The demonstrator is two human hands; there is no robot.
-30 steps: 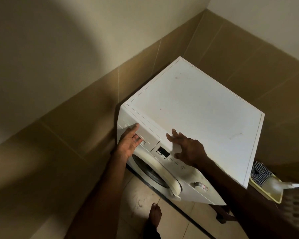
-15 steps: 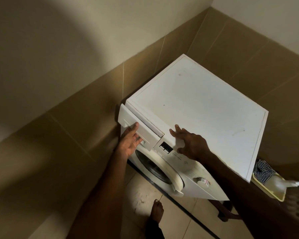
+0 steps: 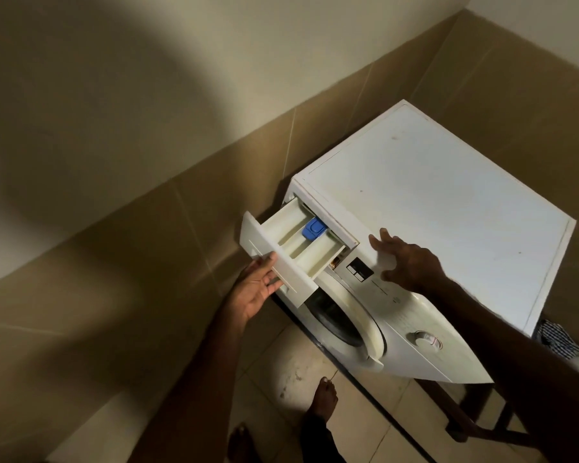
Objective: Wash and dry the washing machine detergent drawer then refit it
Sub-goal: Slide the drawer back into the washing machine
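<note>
The white detergent drawer [image 3: 291,243] sticks well out of the front-loading washing machine [image 3: 432,212], its cream compartments and a blue insert [image 3: 313,228] showing. My left hand [image 3: 254,289] grips the drawer's front panel from below, fingers hooked in the handle recess. My right hand [image 3: 406,262] hovers with spread fingers over the machine's front top edge, just above the small display [image 3: 360,269]; whether it touches is unclear.
The machine stands in a tiled corner, walls close on the left and behind. Its round door [image 3: 345,324] and a dial [image 3: 427,339] face the tiled floor, where my bare feet [image 3: 325,399] stand. A checked cloth [image 3: 557,339] lies at the right.
The drawer, closed a second ago, has slid far out toward me under my left hand's pull. My right hand stayed near the machine's top front edge.
</note>
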